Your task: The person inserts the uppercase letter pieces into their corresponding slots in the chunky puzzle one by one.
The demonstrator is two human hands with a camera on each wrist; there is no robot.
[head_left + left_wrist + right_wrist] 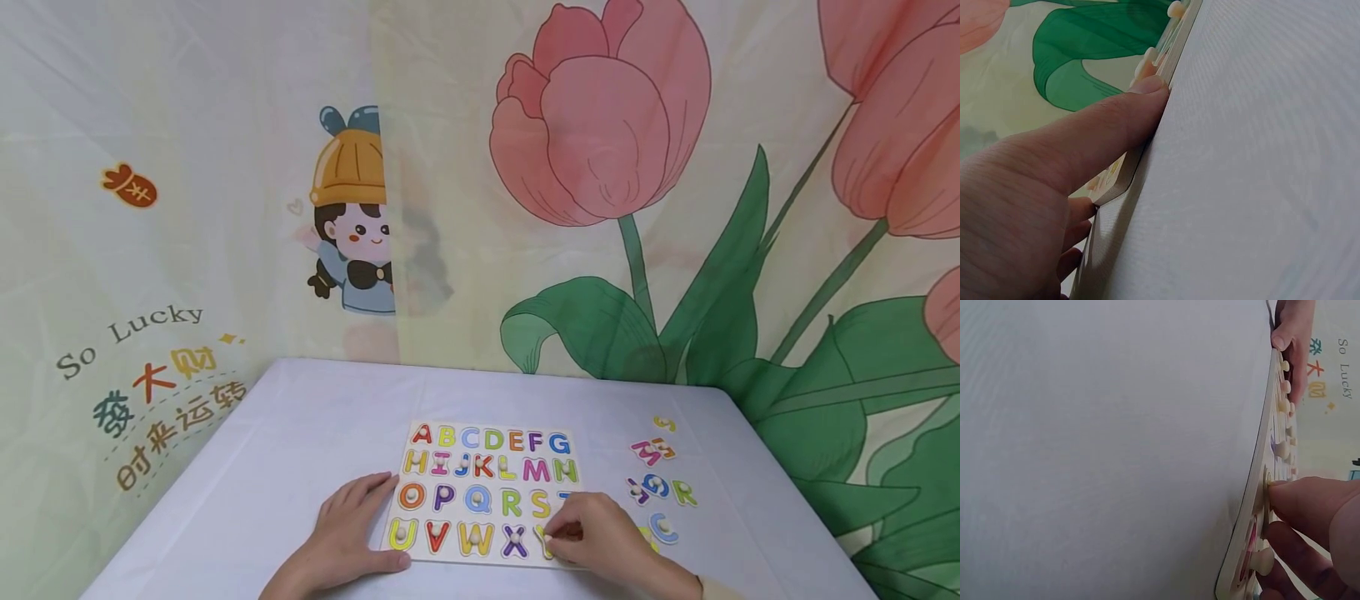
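A wooden alphabet puzzle board [480, 566] lies flat on the table, many of its letters bearing round knobs. At its lower right, my right hand [603, 537] pinches the yellow letter Y piece [541, 533] between thumb and fingers. In the right wrist view, the Y piece [1267, 503] stands slightly tilted at the board's surface, close to the front edge. My left hand [341, 533] rests around the lower left corner with fingers extended along the left side. Its thumb [1104, 125] presses against the front edge. The right hand hides the board's lower right corner.
Loose letter pieces lie right of the board: a pink M [646, 452], a blue G [656, 486], a green R [683, 492], a blue C [663, 528] and several others. White cloth [300, 433] covers the table. A printed curtain [450, 167] hangs behind.
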